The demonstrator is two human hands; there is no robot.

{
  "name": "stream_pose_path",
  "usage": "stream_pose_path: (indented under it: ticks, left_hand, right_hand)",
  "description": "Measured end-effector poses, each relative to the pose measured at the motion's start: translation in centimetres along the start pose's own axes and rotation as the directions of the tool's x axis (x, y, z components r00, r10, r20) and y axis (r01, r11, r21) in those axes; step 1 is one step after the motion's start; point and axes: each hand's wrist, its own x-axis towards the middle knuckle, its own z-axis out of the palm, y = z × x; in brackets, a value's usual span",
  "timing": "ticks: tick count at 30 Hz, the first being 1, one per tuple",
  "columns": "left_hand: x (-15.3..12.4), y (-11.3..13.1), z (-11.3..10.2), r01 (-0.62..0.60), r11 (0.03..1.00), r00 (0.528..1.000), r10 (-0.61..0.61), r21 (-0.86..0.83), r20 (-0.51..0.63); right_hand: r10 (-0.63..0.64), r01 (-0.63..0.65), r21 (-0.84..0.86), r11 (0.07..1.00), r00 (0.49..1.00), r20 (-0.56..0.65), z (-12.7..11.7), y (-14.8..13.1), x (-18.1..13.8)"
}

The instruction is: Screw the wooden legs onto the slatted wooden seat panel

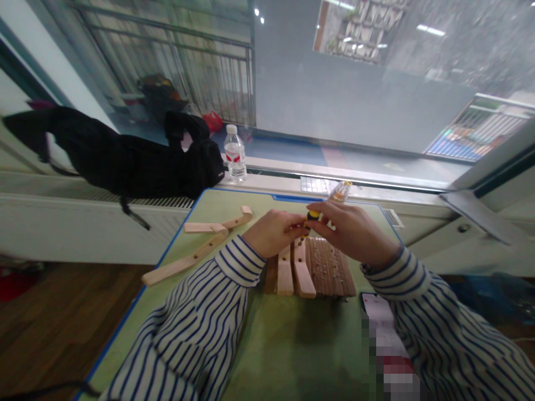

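"Tilting the screwdriver (313,214) might be judged a risk; what could be caused?"

"Its tip could be made to slip, and the left hand (276,230) could be struck, since its fingers are drawn together right beside the shaft; whether anything is pinched there cannot be told."

"How is the tool held?"

"Its handle is gripped by the right hand (355,229), over two pale wooden pieces (304,281) laid on a brown ridged block (343,280)."

"And the small bits (320,265) scattered on the block, probably screws?"

"If the block is jolted, they could be spilled onto the table (288,340)."
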Motion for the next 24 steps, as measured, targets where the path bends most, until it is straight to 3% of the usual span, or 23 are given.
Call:
stream_pose_path:
  ticks: [8,24]
  left_hand:
    - [0.09,-0.11,0.04,0.023,1.000,0.999,-0.023,-0.010,-0.028]
    - [-0.06,-0.47,0.07,0.028,1.000,1.000,-0.028,0.001,-0.010]
  right_hand:
    - [0.019,-0.019,-0.016,1.000,0.999,0.040,-0.19,-0.16,0.16]
    - [-0.091,0.093,-0.018,0.996,0.991,0.098,-0.67,-0.38,0.27]
